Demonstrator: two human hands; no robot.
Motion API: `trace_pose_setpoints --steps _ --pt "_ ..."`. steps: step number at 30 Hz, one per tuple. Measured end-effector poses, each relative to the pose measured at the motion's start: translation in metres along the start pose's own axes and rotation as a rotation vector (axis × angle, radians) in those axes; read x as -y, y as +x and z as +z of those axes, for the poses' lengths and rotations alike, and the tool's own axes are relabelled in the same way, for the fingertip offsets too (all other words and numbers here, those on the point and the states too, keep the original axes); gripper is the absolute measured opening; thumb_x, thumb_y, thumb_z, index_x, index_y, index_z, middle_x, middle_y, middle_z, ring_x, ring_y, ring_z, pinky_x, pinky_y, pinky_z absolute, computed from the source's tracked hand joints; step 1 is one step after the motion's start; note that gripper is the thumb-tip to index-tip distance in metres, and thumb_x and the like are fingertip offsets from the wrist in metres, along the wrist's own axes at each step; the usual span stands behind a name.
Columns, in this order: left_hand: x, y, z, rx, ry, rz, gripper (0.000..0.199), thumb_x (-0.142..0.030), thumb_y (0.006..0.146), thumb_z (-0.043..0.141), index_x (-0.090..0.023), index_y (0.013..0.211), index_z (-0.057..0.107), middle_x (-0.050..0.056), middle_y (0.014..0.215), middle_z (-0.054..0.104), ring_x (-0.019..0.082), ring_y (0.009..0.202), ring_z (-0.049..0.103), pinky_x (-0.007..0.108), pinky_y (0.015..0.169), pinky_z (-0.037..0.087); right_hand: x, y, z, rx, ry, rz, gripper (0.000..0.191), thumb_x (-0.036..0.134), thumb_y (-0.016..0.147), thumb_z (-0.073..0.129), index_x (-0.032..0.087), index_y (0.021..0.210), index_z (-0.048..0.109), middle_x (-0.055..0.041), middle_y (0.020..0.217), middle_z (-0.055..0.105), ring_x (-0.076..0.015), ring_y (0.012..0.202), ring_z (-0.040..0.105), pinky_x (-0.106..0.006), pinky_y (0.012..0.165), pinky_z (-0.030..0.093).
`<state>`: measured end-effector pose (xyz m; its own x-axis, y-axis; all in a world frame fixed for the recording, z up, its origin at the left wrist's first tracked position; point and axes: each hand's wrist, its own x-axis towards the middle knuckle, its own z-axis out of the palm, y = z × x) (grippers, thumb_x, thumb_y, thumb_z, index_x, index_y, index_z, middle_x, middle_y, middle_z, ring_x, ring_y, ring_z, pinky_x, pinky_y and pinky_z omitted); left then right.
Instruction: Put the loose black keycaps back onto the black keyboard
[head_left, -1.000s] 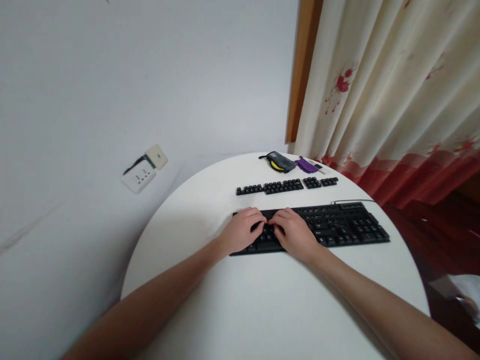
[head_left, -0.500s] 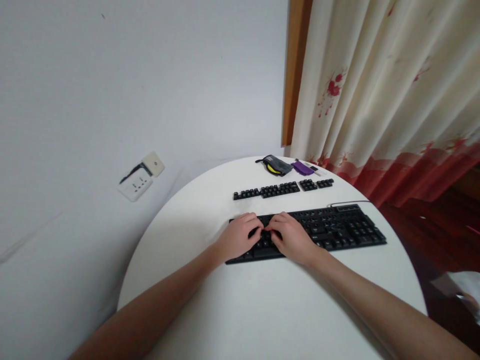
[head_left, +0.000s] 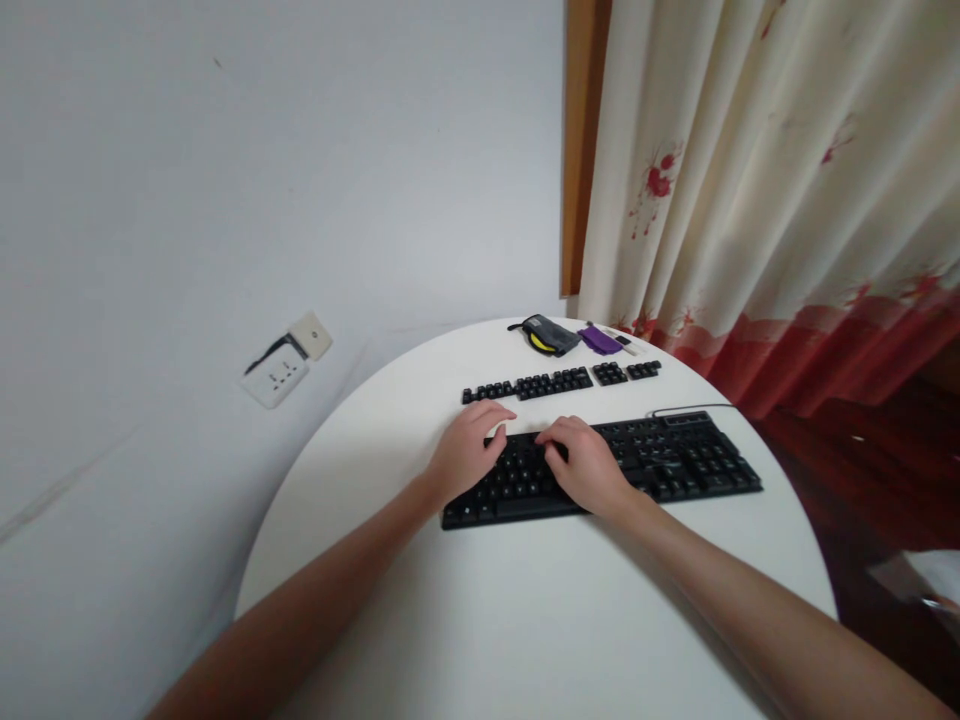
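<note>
A black full-size keyboard [head_left: 517,508] lies on the round white table, its left part between my hands. My left hand [head_left: 469,452] is over the keyboard's left end, its fingers stretched toward the row of loose keycaps and its thumb apart from them. My right hand [head_left: 586,465] rests on the middle of the keyboard, fingers reaching left onto the upper keys, thumb held apart below them. I see nothing in either hand. Behind the keyboard, black keycaps [head_left: 555,384] stand in a row split into several groups.
A dark grey pouch with yellow [head_left: 550,335], a purple cloth-like item [head_left: 599,340] and a small white-and-black item [head_left: 628,344] lie at the table's back. A cable [head_left: 690,408] runs behind the keyboard. The wall with a socket [head_left: 275,375] is left, a curtain [head_left: 720,200] right.
My hands were close together with fingertips meeting over the keys. Now they are apart: my left hand has opened and moved left and forward, and my right fingers have reached slightly forward.
</note>
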<state>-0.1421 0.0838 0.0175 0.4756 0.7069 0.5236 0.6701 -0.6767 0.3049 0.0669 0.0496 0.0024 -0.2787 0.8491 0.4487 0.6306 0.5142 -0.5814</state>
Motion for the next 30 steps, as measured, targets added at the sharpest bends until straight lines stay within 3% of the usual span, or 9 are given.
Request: trace_pose_setpoints --steps 6,10,20,30 --pt "0.007 0.048 0.031 0.077 0.254 -0.084 0.031 -0.018 0.091 0.052 -0.019 0.119 0.066 0.007 0.107 0.063 0.024 0.104 0.054 0.039 0.098 0.046 -0.005 0.0 -0.001 0.001 0.029 0.023 0.022 0.004 0.083 0.053 0.018 0.087 0.069 -0.0049 0.089 0.068 -0.0191 0.09 0.059 -0.032 0.088 0.046" --pt "0.011 0.064 0.05 0.154 0.38 -0.121 0.032 -0.025 0.093 0.053 -0.02 0.122 0.065 0.009 0.105 0.063 0.026 0.103 0.052 0.039 0.095 0.046 -0.004 0.0 0.0 0.028 0.051 0.031 0.023 0.004 0.083 0.053 0.018 0.089 0.069 -0.0047 0.09 0.07 -0.0187 0.09 0.06 -0.032 0.088 0.046" --pt "0.015 0.062 0.06 0.145 0.332 -0.102 0.023 -0.015 0.088 0.053 -0.017 0.102 0.071 0.012 0.102 0.061 0.028 0.101 0.05 0.043 0.093 0.045 -0.002 -0.001 0.003 0.025 0.061 -0.001 0.023 0.005 0.084 0.052 0.018 0.09 0.069 -0.0051 0.092 0.069 -0.0196 0.093 0.059 -0.033 0.09 0.047" --pt "0.002 0.042 0.048 0.173 0.336 -0.046 0.024 -0.017 0.091 0.052 -0.019 0.103 0.072 0.009 0.1 0.063 0.026 0.098 0.051 0.038 0.087 0.048 -0.007 0.002 0.002 -0.007 0.031 0.022 0.022 0.004 0.083 0.052 0.018 0.088 0.069 -0.0056 0.091 0.068 -0.02 0.092 0.058 -0.033 0.089 0.046"
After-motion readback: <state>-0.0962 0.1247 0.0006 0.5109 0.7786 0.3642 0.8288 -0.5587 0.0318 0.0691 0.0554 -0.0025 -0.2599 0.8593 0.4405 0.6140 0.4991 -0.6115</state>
